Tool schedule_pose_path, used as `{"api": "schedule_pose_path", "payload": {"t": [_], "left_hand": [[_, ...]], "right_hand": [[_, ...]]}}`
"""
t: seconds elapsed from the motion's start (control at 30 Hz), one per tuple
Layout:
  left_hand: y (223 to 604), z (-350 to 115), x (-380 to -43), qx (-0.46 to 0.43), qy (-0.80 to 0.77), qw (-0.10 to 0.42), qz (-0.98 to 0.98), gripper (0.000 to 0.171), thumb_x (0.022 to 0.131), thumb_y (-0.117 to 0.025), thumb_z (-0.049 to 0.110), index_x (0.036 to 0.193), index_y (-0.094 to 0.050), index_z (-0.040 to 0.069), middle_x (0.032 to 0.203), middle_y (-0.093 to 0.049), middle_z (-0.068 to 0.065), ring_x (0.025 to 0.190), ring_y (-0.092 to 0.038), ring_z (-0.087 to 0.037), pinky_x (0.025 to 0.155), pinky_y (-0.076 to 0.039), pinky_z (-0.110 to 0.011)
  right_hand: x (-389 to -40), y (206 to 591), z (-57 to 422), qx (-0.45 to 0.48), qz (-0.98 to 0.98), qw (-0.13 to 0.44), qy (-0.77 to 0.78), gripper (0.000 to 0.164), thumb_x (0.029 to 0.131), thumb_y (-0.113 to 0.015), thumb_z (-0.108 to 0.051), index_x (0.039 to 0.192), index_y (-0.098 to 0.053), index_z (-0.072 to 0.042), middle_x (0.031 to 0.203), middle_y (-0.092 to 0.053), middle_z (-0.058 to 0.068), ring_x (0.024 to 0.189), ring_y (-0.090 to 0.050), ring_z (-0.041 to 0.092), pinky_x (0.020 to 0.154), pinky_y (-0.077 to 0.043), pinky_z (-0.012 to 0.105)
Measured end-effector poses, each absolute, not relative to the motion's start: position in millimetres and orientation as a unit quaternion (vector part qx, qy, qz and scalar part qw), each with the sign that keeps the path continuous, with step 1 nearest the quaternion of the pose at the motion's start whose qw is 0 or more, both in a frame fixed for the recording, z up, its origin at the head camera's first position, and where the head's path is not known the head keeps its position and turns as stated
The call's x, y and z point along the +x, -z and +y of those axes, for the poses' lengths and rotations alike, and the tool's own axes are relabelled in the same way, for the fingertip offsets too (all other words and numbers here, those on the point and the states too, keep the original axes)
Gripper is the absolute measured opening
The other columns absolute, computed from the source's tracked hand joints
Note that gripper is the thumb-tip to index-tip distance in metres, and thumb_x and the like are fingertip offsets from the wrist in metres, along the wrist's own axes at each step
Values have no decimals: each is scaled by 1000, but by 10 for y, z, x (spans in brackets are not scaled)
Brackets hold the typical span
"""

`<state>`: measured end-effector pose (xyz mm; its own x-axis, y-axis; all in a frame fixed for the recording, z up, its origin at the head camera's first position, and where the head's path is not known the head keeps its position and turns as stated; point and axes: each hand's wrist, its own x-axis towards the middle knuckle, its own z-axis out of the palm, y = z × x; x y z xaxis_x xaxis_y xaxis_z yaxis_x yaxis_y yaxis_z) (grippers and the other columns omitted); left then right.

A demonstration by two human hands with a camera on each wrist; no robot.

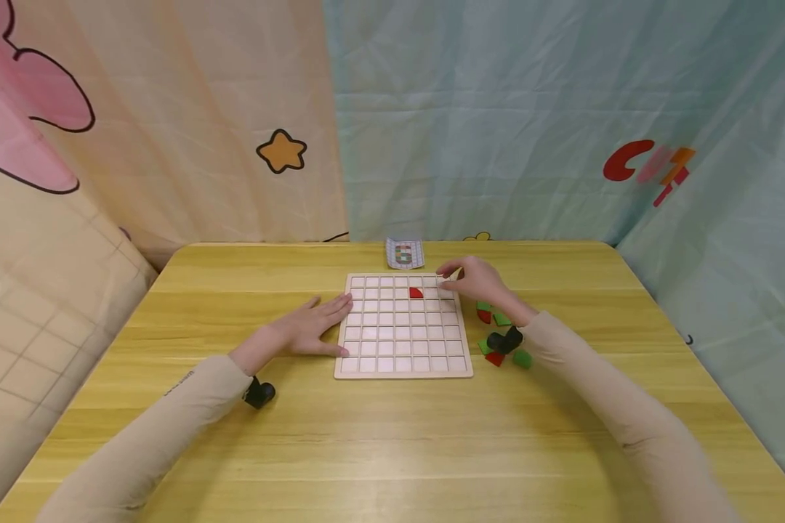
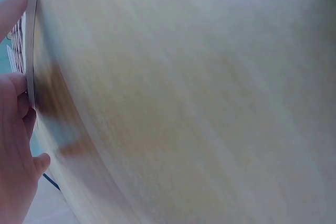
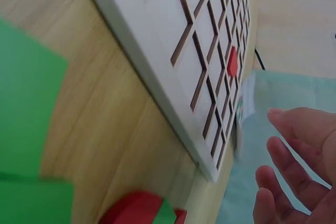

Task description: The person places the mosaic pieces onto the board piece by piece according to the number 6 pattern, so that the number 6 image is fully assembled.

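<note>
A pale gridded board (image 1: pixel 402 375) lies flat in the middle of the table. One red quarter-round tile (image 1: pixel 416 293) sits in a cell of its second row from the far edge. My left hand (image 1: pixel 310 328) is spread at the board's left side, fingertips and thumb resting on its rim. Over the far right corner of the board is my right hand (image 1: pixel 480 280), thumb and fingers loosely bent. In the right wrist view, the fingers of that hand (image 3: pixel 299 166) stand apart with nothing between them.
Several loose tiles lie right of the board, among them a green one (image 1: pixel 522 358) and a red one (image 1: pixel 495 359), partly under the right forearm. A small printed pattern sheet (image 1: pixel 404 254) lies beyond the board's far edge. Curtains (image 1: pixel 471 145) hang behind the table.
</note>
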<state>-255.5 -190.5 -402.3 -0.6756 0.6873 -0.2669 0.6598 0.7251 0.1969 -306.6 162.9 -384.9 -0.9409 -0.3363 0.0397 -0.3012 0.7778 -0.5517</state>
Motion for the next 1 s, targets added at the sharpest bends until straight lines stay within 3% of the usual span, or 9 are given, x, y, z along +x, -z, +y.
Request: {"api": "schedule_pose_path", "payload": {"t": [0.17, 0.47, 0.67, 1.0], "left_hand": [[4027, -1915, -2550, 368, -41, 162, 915, 98, 89, -49, 66, 155, -8, 6, 163, 1, -10, 151, -4, -26, 120, -4, -57], [4038, -1914, -2552, 367, -40, 158, 916, 99, 89, -48, 67, 155, -7, 7, 163, 1, -9, 151, -4, -25, 120, -4, -57], [4040, -1912, -2551, 368, -40, 160, 915, 99, 88, -48, 68, 155, -7, 7, 163, 1, -9, 151, -4, -26, 120, -4, -56], [4047, -1911, -2556, 370, -45, 158, 914, 98, 89, -49, 66, 155, -8, 7, 163, 1, -10, 151, -5, -26, 120, -4, -57]], "right_hand": [[-3029, 3824, 1801, -169, 940, 18, 297, 30, 87, -71, -22, 115, -71, -10, 108, -70, 11, 85, -59, 25, 69, -48, 33], [-2954, 3835, 2126, -175, 936, -1, 305, 32, 88, -71, -19, 117, -69, -5, 111, -69, 17, 90, -62, 29, 77, -52, 42], [-2913, 3874, 2310, -166, 938, 3, 303, 33, 87, -71, -19, 117, -69, -5, 111, -69, 16, 95, -61, 31, 75, -52, 39], [-2877, 3975, 2554, -168, 937, 17, 304, 37, 87, -72, -18, 120, -66, -3, 117, -67, 19, 106, -59, 35, 90, -50, 50]]}}
